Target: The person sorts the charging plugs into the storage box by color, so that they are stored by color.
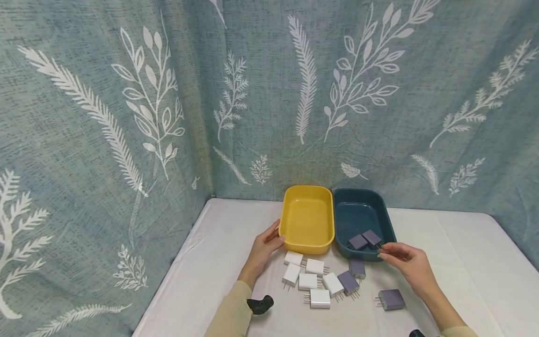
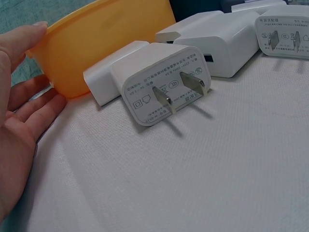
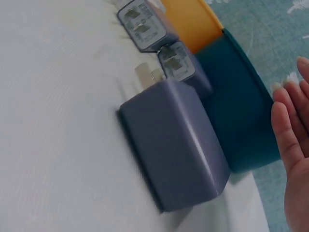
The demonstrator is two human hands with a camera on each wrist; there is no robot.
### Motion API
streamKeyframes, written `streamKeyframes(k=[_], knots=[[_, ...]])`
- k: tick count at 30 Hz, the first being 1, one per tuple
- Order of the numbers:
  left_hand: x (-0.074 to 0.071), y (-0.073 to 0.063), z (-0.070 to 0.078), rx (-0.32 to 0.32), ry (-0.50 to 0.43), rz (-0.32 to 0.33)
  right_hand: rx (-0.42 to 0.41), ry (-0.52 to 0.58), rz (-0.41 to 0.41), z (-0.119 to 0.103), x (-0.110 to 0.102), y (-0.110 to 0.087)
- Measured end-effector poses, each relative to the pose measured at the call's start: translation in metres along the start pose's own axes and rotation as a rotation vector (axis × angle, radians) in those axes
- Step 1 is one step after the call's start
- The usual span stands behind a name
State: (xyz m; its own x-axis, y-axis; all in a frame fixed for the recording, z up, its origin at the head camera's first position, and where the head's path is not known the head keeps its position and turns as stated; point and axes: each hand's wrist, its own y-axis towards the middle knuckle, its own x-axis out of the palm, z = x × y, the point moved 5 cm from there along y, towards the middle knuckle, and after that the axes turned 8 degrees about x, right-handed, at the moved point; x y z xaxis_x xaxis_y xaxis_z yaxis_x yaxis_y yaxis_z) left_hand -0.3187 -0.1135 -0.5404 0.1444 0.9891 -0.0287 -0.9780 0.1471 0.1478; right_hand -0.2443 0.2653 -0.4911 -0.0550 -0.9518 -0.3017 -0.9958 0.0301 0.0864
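Observation:
At the near left corner of the yellow bin (image 1: 307,249), my left hand (image 1: 263,252) rests its thumb by the rim and its fingers against the outer wall, also seen in the left wrist view. My right hand (image 1: 408,264) is at the near right rim of the dark blue bin (image 1: 358,194), its fingertips beside a purple charger (image 1: 372,238) inside. Another purple charger (image 1: 357,242) lies next to that one. In the right wrist view the fingers (image 3: 287,130) look fairly straight, with their tips partly out of frame.
Several white chargers (image 1: 320,298) lie in front of the bins, prongs pointing various ways. Two purple chargers, one tilted (image 1: 348,283) and one by the blue bin (image 1: 357,268), lie beside them. A separate purple charger (image 1: 391,299) sits left of my right forearm. A patterned curtain (image 1: 269,93) hangs behind.

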Motion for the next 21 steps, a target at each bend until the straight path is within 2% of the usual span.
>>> streamKeyframes(k=[11, 21], knots=[[0.002, 0.001, -0.001, 0.002, -0.006, -0.002, -0.016, -0.003, -0.04, 0.014, -0.006, -0.009], [0.002, 0.001, -0.001, -0.005, 0.001, 0.005, 0.039, -0.052, -0.032, 0.024, -0.009, -0.017]])
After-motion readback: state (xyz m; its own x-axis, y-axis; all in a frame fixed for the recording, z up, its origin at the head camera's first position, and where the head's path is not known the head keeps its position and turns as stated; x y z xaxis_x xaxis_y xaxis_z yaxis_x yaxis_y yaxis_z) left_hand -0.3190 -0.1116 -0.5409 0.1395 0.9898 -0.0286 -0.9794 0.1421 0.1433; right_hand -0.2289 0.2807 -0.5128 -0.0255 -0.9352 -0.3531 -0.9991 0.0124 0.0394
